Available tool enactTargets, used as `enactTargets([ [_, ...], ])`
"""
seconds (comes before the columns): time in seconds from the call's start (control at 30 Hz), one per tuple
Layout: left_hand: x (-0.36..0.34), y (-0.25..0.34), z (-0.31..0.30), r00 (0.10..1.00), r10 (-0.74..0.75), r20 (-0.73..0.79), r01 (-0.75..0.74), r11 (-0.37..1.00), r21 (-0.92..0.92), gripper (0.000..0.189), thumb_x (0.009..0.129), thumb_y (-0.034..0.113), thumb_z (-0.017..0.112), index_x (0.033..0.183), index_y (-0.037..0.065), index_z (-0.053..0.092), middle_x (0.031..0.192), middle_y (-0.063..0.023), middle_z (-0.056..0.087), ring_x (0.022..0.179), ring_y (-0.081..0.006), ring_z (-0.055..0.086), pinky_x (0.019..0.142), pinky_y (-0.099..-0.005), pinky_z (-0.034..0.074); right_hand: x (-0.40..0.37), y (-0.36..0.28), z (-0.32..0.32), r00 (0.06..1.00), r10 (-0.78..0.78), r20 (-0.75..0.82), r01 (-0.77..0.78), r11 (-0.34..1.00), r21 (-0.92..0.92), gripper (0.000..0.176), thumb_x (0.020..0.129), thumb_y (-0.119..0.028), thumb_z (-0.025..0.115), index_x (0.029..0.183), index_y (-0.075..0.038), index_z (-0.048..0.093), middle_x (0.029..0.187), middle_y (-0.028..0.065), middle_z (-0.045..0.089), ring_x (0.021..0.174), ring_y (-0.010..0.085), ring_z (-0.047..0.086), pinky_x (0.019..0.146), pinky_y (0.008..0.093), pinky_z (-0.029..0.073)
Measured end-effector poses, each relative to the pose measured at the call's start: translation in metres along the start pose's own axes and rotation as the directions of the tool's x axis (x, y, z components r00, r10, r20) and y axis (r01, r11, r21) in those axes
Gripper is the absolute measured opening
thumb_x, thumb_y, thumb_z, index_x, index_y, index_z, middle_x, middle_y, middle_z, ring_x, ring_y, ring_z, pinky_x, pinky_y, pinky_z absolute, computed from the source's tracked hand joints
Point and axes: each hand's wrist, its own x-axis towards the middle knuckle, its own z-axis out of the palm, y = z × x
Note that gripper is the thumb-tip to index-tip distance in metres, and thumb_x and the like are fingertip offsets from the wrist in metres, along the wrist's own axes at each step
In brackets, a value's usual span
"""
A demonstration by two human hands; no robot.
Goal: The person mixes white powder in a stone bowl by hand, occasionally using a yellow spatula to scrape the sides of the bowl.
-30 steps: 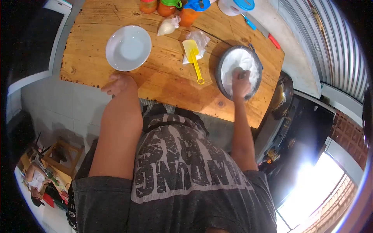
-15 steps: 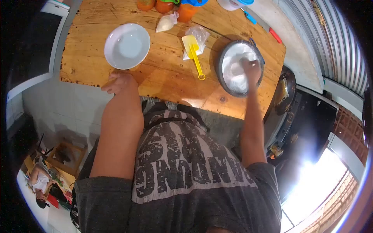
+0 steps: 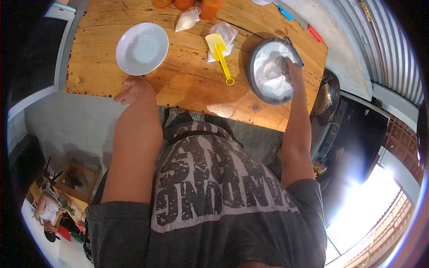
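At the right of the table stands a dark stone mortar [image 3: 253, 76] with white powder [image 3: 273, 85] inside. My right hand [image 3: 293, 73] reaches into it from the right side, fingers closed around what looks like a grey stone pestle [image 3: 281, 63], partly hidden and blurred. My left hand [image 3: 133, 91] rests at the table's front edge, holding nothing, its fingers apart and pointing left. Just beyond it is a white bowl [image 3: 142, 50] with nothing visible in it. A yellow scoop [image 3: 219, 51] lies on a clear plastic bag [image 3: 226, 35] between the bowl and the mortar.
Behind them on the wooden table [image 3: 187, 80] are a small tied bag of pale contents [image 3: 187, 19] and several orange containers [image 3: 212, 9]. A blue-handled tool [image 3: 284, 12] and a red handle [image 3: 315, 33] lie by the back-right edge. A wok [image 3: 325, 98] sits right; another person [image 3: 49, 209] is far lower left.
My right hand has shifted slightly within the mortar, toward its right side. The view has tilted a little, so the table things appear higher. My left hand stays at the table edge.
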Motion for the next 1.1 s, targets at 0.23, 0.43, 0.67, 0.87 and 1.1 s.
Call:
enactTargets([
  [0.23, -0.006, 0.014, -0.008, 1.000, 0.000, 0.014, 0.001, 0.999, -0.046, 0.052, 0.085, 0.036, 0.045, 0.122, 0.003, 0.030, 0.107, -0.0204, 0.049, 0.089, -0.0408, 0.058, 0.069, -0.0545, 0.047, -0.079, -0.043, 0.066, 0.862, -0.219, -0.458, 0.036, 0.926, -0.376, 0.048, 0.081, -0.051, 0.057, 0.101, -0.007, 0.060, 0.078, 0.0251, 0.065, 0.073, 0.0399, 0.065, 0.067, 0.0469, 0.050],
  [0.43, -0.004, 0.003, -0.015, 0.999, 0.050, 0.013, -0.050, 0.998, 0.030, 0.052, 0.086, 0.036, 0.044, 0.123, 0.003, 0.030, 0.108, -0.0204, 0.049, 0.090, -0.0412, 0.057, 0.069, -0.0549, 0.046, -0.027, -0.050, -0.005, 0.994, -0.051, 0.095, 0.067, 0.984, -0.167, 0.051, 0.074, -0.048, 0.063, 0.082, 0.002, 0.063, 0.086, 0.0194, 0.068, 0.078, 0.0304, 0.066, 0.070, 0.0424, 0.049],
  [0.67, 0.003, 0.002, 0.010, 0.998, 0.058, 0.003, -0.058, 0.998, 0.038, 0.053, 0.086, 0.036, 0.043, 0.124, 0.003, 0.029, 0.110, -0.0205, 0.048, 0.091, -0.0417, 0.057, 0.069, -0.0554, 0.046, -0.041, -0.035, 0.058, 0.861, -0.255, -0.441, 0.087, 0.926, -0.366, 0.052, 0.080, -0.052, 0.058, 0.104, -0.006, 0.056, 0.075, 0.0214, 0.066, 0.074, 0.0397, 0.065, 0.067, 0.0463, 0.051],
  [0.87, 0.025, -0.033, 0.068, 0.991, 0.043, 0.128, -0.049, 0.998, 0.041, 0.054, 0.086, 0.037, 0.042, 0.126, 0.004, 0.028, 0.113, -0.0199, 0.047, 0.093, -0.0416, 0.056, 0.070, -0.0551, 0.046, -0.049, -0.021, 0.041, 0.981, -0.058, -0.187, 0.073, 0.995, 0.071, 0.056, 0.076, -0.053, 0.062, 0.095, 0.000, 0.058, 0.068, 0.0204, 0.064, 0.063, 0.0336, 0.065, 0.059, 0.0418, 0.050],
  [1.1, -0.004, 0.005, -0.009, 0.984, -0.043, 0.172, 0.042, 0.999, 0.010, 0.054, 0.087, 0.038, 0.042, 0.127, 0.004, 0.027, 0.114, -0.0195, 0.047, 0.093, -0.0414, 0.056, 0.071, -0.0548, 0.047, -0.021, -0.030, 0.043, 0.885, -0.213, -0.415, 0.098, 0.955, -0.280, 0.047, 0.074, -0.049, 0.065, 0.087, -0.004, 0.061, 0.073, 0.0188, 0.066, 0.066, 0.0366, 0.065, 0.064, 0.0397, 0.051],
])
